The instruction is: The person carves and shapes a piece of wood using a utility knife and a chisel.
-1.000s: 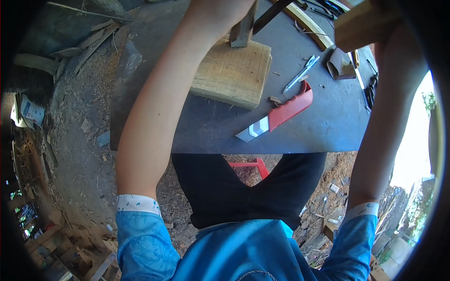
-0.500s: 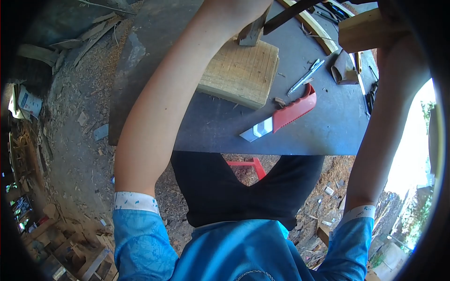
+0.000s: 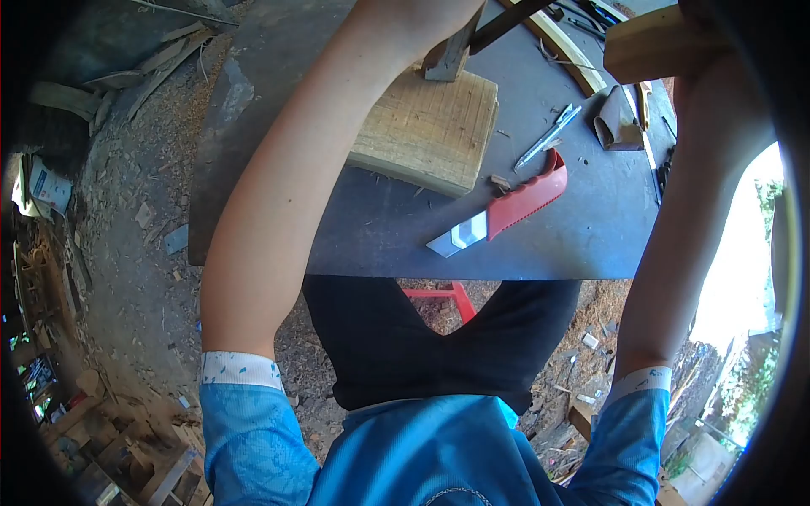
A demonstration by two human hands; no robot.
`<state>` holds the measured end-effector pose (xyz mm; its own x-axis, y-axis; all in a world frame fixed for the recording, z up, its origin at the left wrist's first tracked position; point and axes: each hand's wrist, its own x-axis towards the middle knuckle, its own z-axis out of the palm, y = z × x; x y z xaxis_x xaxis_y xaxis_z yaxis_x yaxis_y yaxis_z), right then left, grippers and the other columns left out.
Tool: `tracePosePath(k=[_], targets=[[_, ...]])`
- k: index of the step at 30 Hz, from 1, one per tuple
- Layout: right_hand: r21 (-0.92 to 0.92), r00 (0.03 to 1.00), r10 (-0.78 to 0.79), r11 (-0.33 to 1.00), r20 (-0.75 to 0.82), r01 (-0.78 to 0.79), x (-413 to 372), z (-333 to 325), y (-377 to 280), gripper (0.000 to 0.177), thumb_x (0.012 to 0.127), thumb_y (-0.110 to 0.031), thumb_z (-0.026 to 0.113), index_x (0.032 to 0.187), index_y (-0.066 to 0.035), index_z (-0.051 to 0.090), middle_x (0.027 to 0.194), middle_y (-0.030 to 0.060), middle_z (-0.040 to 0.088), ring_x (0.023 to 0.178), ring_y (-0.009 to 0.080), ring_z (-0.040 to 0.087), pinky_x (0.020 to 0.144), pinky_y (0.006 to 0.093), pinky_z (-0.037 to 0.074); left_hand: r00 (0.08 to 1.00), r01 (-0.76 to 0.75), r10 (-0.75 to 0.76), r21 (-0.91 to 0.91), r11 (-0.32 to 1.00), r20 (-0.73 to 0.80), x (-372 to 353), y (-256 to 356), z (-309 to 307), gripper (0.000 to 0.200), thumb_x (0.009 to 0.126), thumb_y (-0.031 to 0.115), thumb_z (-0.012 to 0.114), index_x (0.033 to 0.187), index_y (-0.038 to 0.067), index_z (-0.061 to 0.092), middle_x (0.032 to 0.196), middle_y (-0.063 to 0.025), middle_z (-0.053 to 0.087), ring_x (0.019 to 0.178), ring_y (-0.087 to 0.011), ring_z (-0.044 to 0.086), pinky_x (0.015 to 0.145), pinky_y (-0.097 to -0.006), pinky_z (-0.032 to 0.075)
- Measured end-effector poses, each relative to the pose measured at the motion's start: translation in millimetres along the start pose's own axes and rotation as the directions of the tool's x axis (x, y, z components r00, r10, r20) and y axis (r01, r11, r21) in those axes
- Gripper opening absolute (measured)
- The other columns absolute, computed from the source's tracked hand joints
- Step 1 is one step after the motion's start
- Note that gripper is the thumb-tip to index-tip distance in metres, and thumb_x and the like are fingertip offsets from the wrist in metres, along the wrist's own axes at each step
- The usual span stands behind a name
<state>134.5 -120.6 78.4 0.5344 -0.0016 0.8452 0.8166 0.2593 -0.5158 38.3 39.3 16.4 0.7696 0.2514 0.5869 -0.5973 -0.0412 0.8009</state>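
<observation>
At the far left of the frame a pale container [image 3: 49, 187] sits above scrap wood [image 3: 126, 472], with wood slabs [image 3: 169, 72] lying on the littered ground at upper left. The left forearm [image 3: 283, 194] slants up across the grey table [image 3: 396, 232], standing in front of part of a thick wooden block [image 3: 430, 135] at upper centre. An upright wooden piece [image 3: 449, 59] meets the block's far side, and a dark bar [image 3: 506, 24] slants beside it. Nearer the middle lies a red-handled cutter [image 3: 525, 198], blade toward lower left, a pen [image 3: 548, 135] just above it. Farther right come a wooden strip [image 3: 561, 51] and a curled brown piece [image 3: 618, 120]. At upper right a squared wooden piece [image 3: 654, 46] is at the right hand [image 3: 717, 72].

The left hand [image 3: 451, 10] is cut off by the top edge, so its grip cannot be told. The hands are well apart. Dark shadow hides the right hand's fingers; whether they are closed on the wood is unclear. Glare washes out the far right.
</observation>
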Motion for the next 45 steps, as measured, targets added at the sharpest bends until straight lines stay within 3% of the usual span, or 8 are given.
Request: tracePosePath(k=[4,9,16,24,30,36,40,45], targets=[[0.000,1.000,-0.007,1.000,0.009,0.007,-2,-2,-3,0.025,0.104,-0.029,0.058,0.106,-0.007,0.069,0.074,-0.0010,0.059,0.059,0.0076,0.051,0.055,0.0222,0.039,0.984,0.165,-0.164,-0.003,0.986,-0.073,2,12,8,0.067,0.095,0.070,0.061,0.101,0.004,0.068,0.095,-0.0126,0.075,0.092,-0.0204,0.075,0.088,-0.0328,0.059],[0.000,1.000,-0.015,1.000,0.021,0.015,2,-4,-8,0.025,0.104,-0.029,0.058,0.106,-0.007,0.069,0.075,-0.0010,0.059,0.060,0.0075,0.051,0.055,0.0223,0.039,0.996,0.093,-0.093,-0.008,0.996,-0.015,-2,8,4,0.066,0.095,0.070,0.061,0.101,0.005,0.068,0.094,-0.0119,0.075,0.091,-0.0198,0.075,0.087,-0.0315,0.059],[0.005,0.999,-0.031,1.000,0.037,0.030,-2,0,-10,0.024,0.103,-0.029,0.059,0.106,-0.006,0.069,0.076,-0.0009,0.059,0.060,0.0072,0.051,0.055,0.0223,0.039,0.979,0.180,-0.175,0.032,0.983,-0.103,1,14,7,0.067,0.092,0.072,0.063,0.100,0.006,0.069,0.094,-0.0113,0.075,0.091,-0.0201,0.075,0.088,-0.0319,0.058],[0.005,0.997,-0.048,0.999,0.054,0.048,0,1,-15,0.024,0.103,-0.028,0.060,0.106,-0.006,0.068,0.076,-0.0008,0.060,0.061,0.0069,0.052,0.055,0.0224,0.039,0.982,0.176,-0.175,0.017,0.984,-0.072,2,12,7,0.060,0.094,0.068,0.064,0.100,0.008,0.069,0.094,-0.0112,0.075,0.091,-0.0198,0.075,0.087,-0.0314,0.058],[0.009,0.994,-0.065,0.998,0.083,0.064,3,6,-14,0.024,0.103,-0.028,0.061,0.106,-0.006,0.068,0.077,-0.0007,0.060,0.061,0.0067,0.052,0.055,0.0224,0.039,0.998,0.032,-0.026,-0.116,0.993,0.059,-2,2,-1,0.055,0.097,0.064,0.063,0.102,0.009,0.068,0.092,-0.0117,0.076,0.090,-0.0198,0.077,0.088,-0.0316,0.059],[0.032,0.989,-0.097,0.995,0.114,0.094,-2,11,-23,0.023,0.102,-0.028,0.062,0.106,-0.006,0.068,0.077,-0.0006,0.061,0.061,0.0065,0.052,0.055,0.0225,0.039,0.995,0.100,-0.101,-0.092,0.991,-0.004,0,7,4,0.054,0.097,0.063,0.063,0.103,0.009,0.066,0.090,-0.0110,0.076,0.089,-0.0188,0.077,0.087,-0.0310,0.059],[0.032,0.985,-0.109,0.994,0.132,0.105,-4,15,-23,0.023,0.102,-0.028,0.062,0.106,-0.006,0.068,0.078,-0.0006,0.061,0.061,0.0063,0.052,0.055,0.0225,0.039,0.998,0.018,-0.013,-0.087,0.996,0.055,-5,4,0,0.052,0.098,0.061,0.064,0.104,0.009,0.067,0.092,-0.0103,0.076,0.090,-0.0178,0.077,0.087,-0.0303,0.059],[0.043,0.977,-0.131,0.991,0.166,0.126,-3,20,-30,0.023,0.102,-0.028,0.063,0.106,-0.006,0.067,0.078,-0.0005,0.062,0.062,0.0062,0.053,0.055,0.0226,0.040,0.992,0.124,-0.127,-0.130,0.984,-0.016,4,8,5,0.052,0.100,0.056,0.064,0.113,0.006,0.068,0.094,-0.0084,0.077,0.090,-0.0168,0.077,0.087,-0.0300,0.060]])
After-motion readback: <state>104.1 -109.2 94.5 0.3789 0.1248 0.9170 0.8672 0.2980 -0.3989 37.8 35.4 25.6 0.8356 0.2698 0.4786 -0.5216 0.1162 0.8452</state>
